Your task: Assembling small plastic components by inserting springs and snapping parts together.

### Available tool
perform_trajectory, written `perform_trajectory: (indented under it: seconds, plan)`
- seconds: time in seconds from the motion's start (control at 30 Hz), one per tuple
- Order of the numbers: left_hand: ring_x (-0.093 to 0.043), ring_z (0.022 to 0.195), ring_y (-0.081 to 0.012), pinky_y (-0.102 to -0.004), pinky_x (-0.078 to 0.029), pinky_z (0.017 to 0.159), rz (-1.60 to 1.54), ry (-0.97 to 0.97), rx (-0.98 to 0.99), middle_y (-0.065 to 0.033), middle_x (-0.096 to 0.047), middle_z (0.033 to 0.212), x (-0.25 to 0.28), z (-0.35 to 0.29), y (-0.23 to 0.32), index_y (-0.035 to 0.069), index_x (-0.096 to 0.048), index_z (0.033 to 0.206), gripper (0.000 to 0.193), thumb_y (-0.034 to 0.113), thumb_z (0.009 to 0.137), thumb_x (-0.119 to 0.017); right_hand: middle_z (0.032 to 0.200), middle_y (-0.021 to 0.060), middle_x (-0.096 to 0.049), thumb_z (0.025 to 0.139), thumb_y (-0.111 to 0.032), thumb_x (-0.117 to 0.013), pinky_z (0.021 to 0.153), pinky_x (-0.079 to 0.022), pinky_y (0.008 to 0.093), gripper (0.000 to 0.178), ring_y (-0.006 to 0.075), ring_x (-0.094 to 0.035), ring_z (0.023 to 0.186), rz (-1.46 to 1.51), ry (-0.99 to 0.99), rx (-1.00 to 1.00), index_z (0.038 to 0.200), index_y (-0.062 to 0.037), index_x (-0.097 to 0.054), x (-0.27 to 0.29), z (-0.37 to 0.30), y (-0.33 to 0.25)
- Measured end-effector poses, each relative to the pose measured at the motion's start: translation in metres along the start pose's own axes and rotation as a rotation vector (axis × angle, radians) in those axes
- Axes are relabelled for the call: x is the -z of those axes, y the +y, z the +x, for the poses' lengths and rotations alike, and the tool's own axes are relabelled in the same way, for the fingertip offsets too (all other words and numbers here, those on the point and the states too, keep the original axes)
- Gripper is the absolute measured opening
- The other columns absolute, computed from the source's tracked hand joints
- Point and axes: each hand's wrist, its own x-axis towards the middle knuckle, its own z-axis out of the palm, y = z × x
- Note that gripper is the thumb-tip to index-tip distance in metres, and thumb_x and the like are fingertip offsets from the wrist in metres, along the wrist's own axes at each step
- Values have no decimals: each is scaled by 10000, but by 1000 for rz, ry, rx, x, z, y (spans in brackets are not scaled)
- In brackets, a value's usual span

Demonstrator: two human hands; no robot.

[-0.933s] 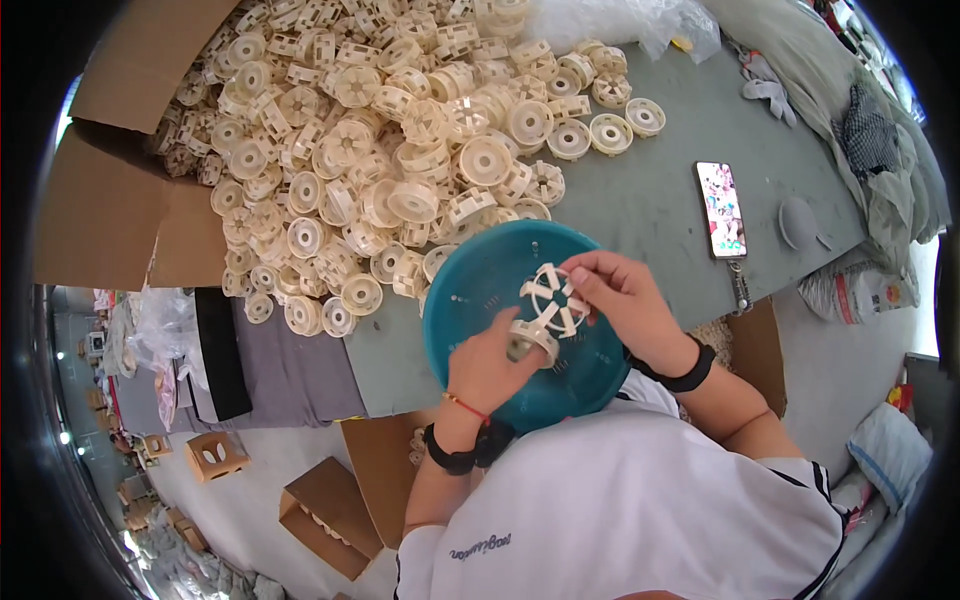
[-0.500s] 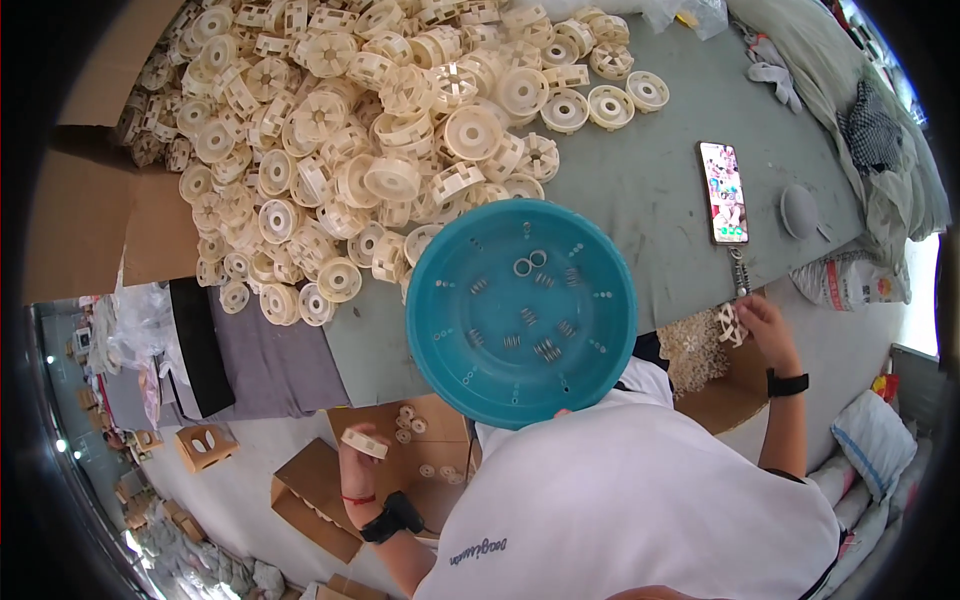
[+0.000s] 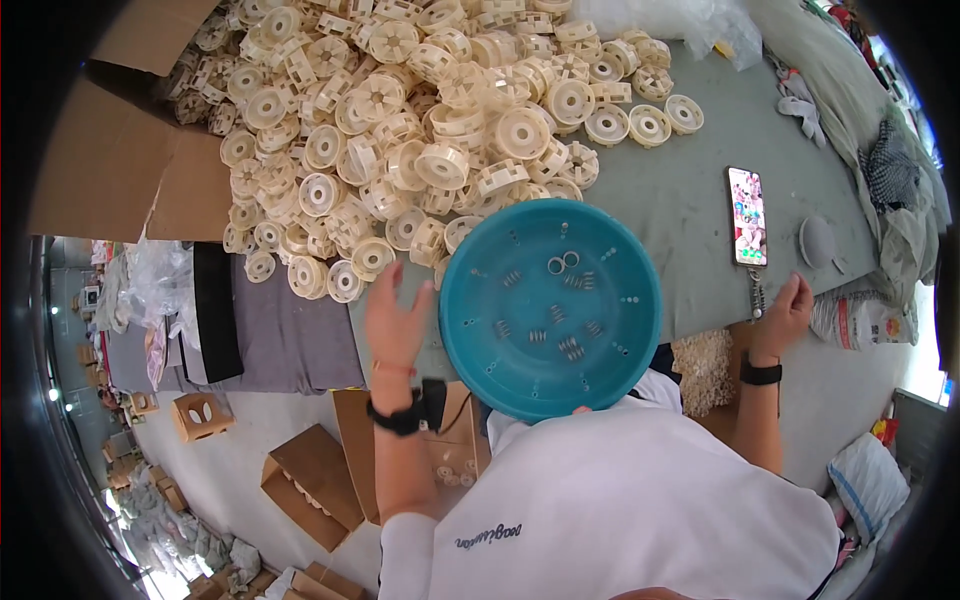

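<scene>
Fingers of the left hand (image 3: pixel 397 328) spread, released, near the cream, round, plastic wheels (image 3: pixel 441 166) heaped on the grey-green table (image 3: pixel 690 225); the blurred right hand (image 3: pixel 783 318) hides its grasp. Wheels probably handle light, stiff; pinch the rim.

Pile of cream plastic wheels (image 3: pixel 522 132) runs off the top edge, so does the clear plastic film (image 3: pixel 700 25); lower wheels buried. Left hand (image 3: pixel 396 325) motion-blurred, its forearm (image 3: pixel 405 470) hiding part of the carton (image 3: pixel 358 430) below. Can't tell if right hand (image 3: pixel 783 318) holds anything. White bits (image 3: pixel 702 372) beneath desk (image 3: pixel 690 260) level too small to identify. Coils on springs (image 3: pixel 571 348) uncountable.
</scene>
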Motion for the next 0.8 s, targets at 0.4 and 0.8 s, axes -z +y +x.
perform_trajectory:
  seconds: [0.4,0.8]
  plan:
    - [-558,983,-190,-294,-454,847,-1102,-163,225,-100,-544,1104,19,-20,100,-17,-382,1248,428,111,875,-548,880,111,-610,825,-145,-604,638,-488,332,298,243,-611,731,459,-1157,503,1101,-39,-570,-47,-80,-173]
    - [-548,857,-97,-227,-475,746,-914,-369,216,-54,-553,1011,-22,-40,128,7,-464,1095,423,163,790,-711,1052,157,-536,788,-78,-604,761,-481,367,364,310,-544,924,399,-1048,676,1136,-4,-526,-60,-118,-170]
